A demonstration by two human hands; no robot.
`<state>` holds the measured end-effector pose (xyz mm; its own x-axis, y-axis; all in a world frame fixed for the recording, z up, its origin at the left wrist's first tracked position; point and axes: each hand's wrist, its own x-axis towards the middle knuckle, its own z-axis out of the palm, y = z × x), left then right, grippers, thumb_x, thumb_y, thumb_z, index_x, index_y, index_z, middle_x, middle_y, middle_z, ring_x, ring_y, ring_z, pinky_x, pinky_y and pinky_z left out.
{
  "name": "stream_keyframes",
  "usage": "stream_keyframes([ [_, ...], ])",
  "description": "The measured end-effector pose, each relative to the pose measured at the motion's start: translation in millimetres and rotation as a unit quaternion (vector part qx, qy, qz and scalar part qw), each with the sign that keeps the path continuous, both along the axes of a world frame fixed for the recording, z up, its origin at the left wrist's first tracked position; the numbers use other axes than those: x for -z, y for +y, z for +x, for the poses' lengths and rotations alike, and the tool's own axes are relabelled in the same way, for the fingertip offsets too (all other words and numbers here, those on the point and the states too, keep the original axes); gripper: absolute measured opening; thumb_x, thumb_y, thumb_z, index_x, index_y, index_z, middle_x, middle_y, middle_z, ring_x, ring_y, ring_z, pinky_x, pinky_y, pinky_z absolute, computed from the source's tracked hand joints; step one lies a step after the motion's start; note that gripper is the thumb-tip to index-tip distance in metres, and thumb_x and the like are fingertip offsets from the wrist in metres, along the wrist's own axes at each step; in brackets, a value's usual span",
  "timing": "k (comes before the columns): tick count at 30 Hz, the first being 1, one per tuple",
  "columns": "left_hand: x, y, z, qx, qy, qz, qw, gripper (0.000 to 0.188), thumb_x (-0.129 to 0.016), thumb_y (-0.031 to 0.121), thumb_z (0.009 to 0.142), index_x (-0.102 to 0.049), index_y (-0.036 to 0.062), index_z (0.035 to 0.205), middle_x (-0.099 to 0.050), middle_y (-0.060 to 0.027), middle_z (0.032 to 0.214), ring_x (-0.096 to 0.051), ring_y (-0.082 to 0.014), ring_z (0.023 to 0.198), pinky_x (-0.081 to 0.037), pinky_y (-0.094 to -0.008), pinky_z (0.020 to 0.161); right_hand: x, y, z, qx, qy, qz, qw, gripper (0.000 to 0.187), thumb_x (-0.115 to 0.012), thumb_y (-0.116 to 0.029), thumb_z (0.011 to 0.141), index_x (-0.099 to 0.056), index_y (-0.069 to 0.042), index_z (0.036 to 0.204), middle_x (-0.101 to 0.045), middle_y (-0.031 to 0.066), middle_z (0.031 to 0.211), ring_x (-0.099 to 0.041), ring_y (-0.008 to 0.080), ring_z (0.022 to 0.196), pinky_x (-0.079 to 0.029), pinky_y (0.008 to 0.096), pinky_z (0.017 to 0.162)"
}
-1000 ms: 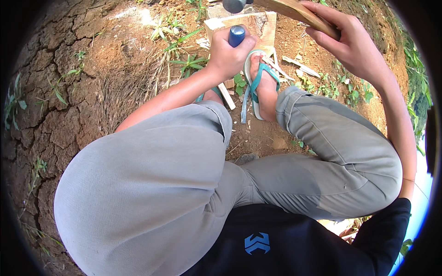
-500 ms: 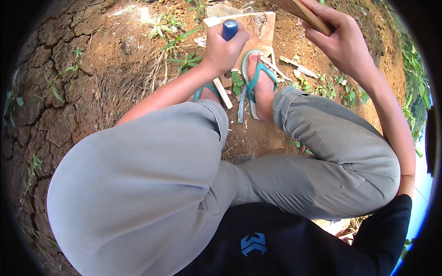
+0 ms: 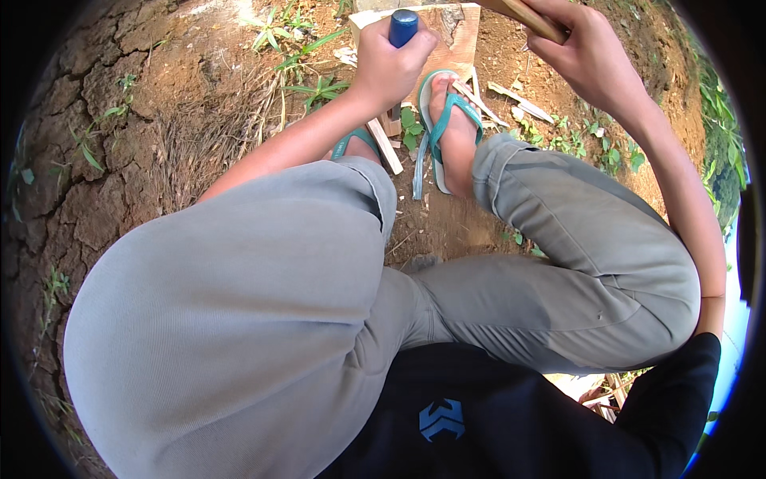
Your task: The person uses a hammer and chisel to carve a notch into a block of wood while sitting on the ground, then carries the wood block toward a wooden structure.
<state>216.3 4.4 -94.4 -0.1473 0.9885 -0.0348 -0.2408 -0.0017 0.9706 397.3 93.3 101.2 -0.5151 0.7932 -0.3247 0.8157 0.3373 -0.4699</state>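
From the head camera, the left hand (image 3: 388, 68) is wrapped tightly around a blue handle (image 3: 404, 29), its rounded end facing up, over the left part of a pale wood block (image 3: 457, 48). The tool's lower tip is hidden by the fist. To the right, the right hand (image 3: 586, 60) grips a wooden handle (image 3: 533, 17) that runs out of view. The block lies just beyond a teal sandal (image 3: 465, 104), near scattered wood splinters (image 3: 523, 104)

Blue hndl (image 3: 404, 29) prob. upright by wd blk (image 3: 458, 54); brown hndl (image 3: 533, 20) tilted.
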Motion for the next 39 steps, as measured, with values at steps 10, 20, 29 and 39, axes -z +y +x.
stream_keyframes([
  [10,-10,3,0,-0.002,0.07,-0.023,0.997,0.018,-0.061,0.009,0.094,-0.056,0.0051,0.077,-0.051,0.0013,0.068,-0.047,-0.008,0.057,-0.038,-0.0268,0.052,2,-4,2,-0.063,-0.012,0.046,0.997,0.055,-0.06,0.002,0.083,-0.062,-0.004,0.137,-0.066,0.022,0.086,-0.066,0.0186,0.075,-0.054,0.0341,0.072],
  [20,-14,-2,-4,-0.124,0.218,0.122,0.96,0.024,-0.07,0.019,0.098,-0.059,0.0011,0.111,-0.058,-0.003,0.081,-0.057,-0.0128,0.071,-0.047,-0.0306,0.064,4,-3,10,-0.116,-0.039,0.036,0.992,0.056,-0.061,0.001,0.082,-0.061,-0.002,0.138,-0.064,0.0181,0.082,-0.056,0.0086,0.075,-0.05,0.0281,0.069],
  [29,-46,-13,-27,-0.124,0.405,0.167,0.89,0.02,-0.079,0.02,0.085,-0.071,0.0046,0.097,-0.067,-0.0124,0.092,-0.061,-0.033,0.09,-0.046,-0.0446,0.079,-8,-22,-3,-0.094,0.041,0.113,0.988,0.058,-0.062,0.005,0.082,-0.059,-0.001,0.14,-0.067,0.0146,0.082,-0.056,0.0072,0.075,-0.051,0.0278,0.068],
  [39,-17,-32,-32,-0.043,0.242,0.013,0.969,0.033,-0.079,0.034,0.091,-0.072,0.0031,0.083,-0.049,0.0052,0.057,-0.041,-0.003,0.051,-0.032,-0.0238,0.047,-6,-18,8,-0.068,0.025,0.086,0.994,0.055,-0.061,0.004,0.083,-0.06,0.001,0.138,-0.063,0.0139,0.079,-0.056,0.0076,0.074,-0.05,0.0267,0.067],
])
